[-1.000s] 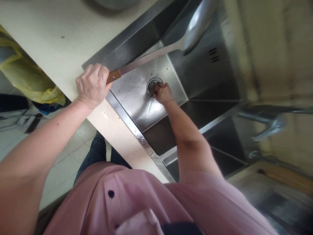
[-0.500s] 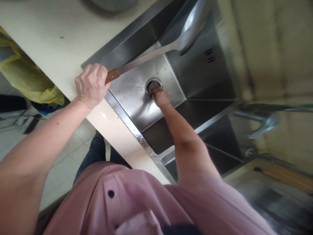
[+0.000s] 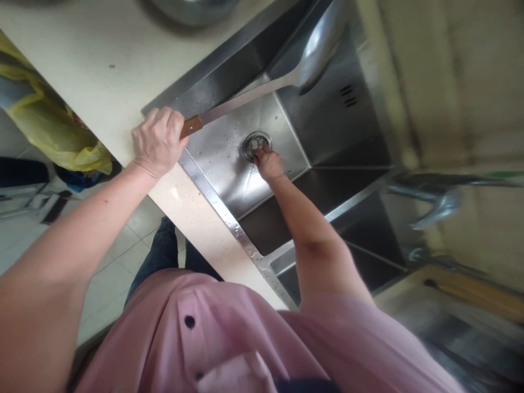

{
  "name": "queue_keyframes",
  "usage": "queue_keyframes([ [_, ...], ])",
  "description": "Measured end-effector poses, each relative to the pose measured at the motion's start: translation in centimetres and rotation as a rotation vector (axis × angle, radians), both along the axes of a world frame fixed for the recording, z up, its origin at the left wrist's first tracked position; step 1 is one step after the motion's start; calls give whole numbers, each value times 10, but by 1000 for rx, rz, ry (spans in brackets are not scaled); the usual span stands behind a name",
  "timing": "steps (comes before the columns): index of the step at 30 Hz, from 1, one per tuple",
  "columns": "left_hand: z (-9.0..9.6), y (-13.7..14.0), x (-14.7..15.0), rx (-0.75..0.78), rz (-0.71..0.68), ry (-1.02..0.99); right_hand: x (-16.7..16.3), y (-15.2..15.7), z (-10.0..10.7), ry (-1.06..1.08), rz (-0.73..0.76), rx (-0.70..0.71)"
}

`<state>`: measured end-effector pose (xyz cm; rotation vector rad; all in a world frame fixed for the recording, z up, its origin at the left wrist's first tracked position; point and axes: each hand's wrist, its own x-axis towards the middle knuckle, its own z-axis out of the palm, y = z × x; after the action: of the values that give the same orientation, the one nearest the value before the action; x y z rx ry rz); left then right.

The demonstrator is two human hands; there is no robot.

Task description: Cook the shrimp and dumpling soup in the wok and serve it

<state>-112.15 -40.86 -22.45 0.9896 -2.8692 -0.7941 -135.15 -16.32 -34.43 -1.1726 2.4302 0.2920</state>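
My left hand (image 3: 159, 141) is closed around the wooden handle of a large metal cooking spoon (image 3: 251, 97). The spoon's long stem slants up over the sink basin (image 3: 219, 155), with its shiny head near the far wall. Down in the basin, my right hand (image 3: 269, 164) is closed at the near edge of the round drain strainer (image 3: 259, 143). The strainer sits in the drain opening, looking nearly level, with its perforated top showing. My right fingertips are partly hidden, but they appear to pinch the strainer. Water drops dot the basin floor.
A second basin (image 3: 368, 240) adjoins on the right, with a faucet (image 3: 440, 204) behind it. The pale counter (image 3: 196, 218) runs along the near edge. At the upper left stands a round metal vessel (image 3: 196, 12). A yellow plastic bag (image 3: 53, 128) hangs below the counter.
The strainer, tilted in the drain half a second ago, now lies flatter in the opening under my right fingers. My left hand still grips the spoon; the view has shifted slightly.
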Motion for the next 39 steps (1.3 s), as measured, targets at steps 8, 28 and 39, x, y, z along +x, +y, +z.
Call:
queue_keyframes([
  [8, -5, 0, 0, -59, -1, -5, -3, 2, 8, -6, -10, -26],
  [28, -10, 0, 1, 36, -13, 68, -4, 0, 12, -50, -62, -46],
  [39, -12, -1, 0, -4, 10, 97, -5, -1, -3, -16, -67, -39],
])
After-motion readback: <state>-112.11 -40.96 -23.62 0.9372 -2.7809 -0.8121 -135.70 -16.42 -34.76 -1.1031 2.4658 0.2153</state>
